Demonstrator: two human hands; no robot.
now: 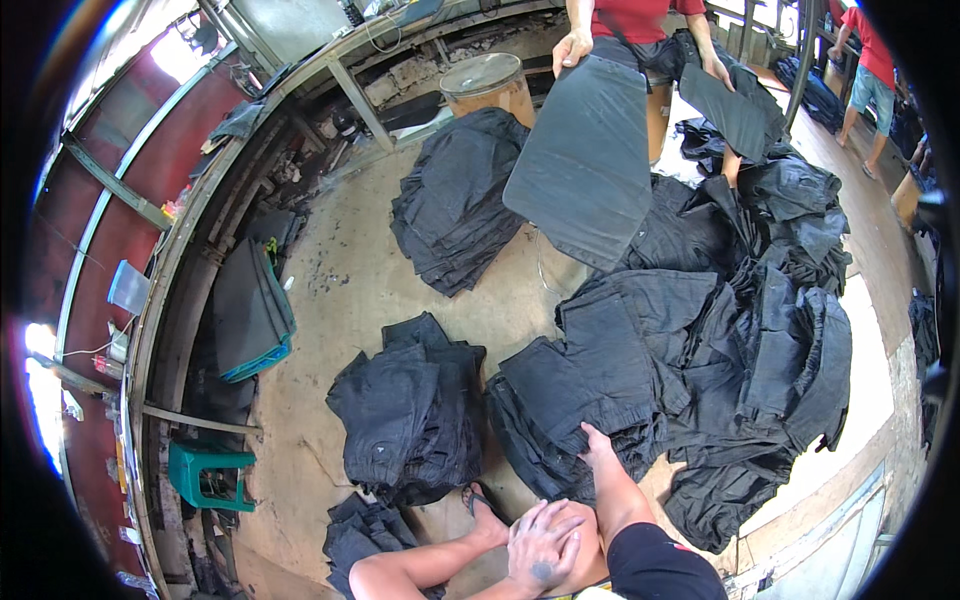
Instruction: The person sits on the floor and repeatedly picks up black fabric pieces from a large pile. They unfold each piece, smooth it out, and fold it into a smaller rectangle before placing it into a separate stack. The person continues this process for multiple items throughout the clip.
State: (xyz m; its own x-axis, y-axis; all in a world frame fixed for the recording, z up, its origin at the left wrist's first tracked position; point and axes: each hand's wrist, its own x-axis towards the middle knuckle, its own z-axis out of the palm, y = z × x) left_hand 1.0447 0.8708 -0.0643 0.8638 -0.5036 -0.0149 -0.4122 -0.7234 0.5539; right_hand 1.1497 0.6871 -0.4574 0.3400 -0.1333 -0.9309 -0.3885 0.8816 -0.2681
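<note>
My right hand (597, 442) reaches forward, its fingers closed on the near edge of a black garment (585, 378), which looks like folded shorts or trousers. This garment lies on top of a spread heap of similar black clothes (690, 345). My left hand (543, 545) rests on my bent knee, fingers apart and holding nothing. Beside my sandalled foot stands a stack of folded black garments (405, 420), with a smaller black pile (365, 540) nearer to me. Across from me, a person in a red shirt holds up a dark flat cloth piece (585, 165) and another dark piece (728, 108).
Another black garment stack (460, 195) lies farther off, near a round drum (485, 85). At left are a green plastic stool (210, 475), dark folded sheets (250, 310) and a long wooden bench edge (190, 225). Another hand (732, 165) reaches by the far heap. A person stands at far right.
</note>
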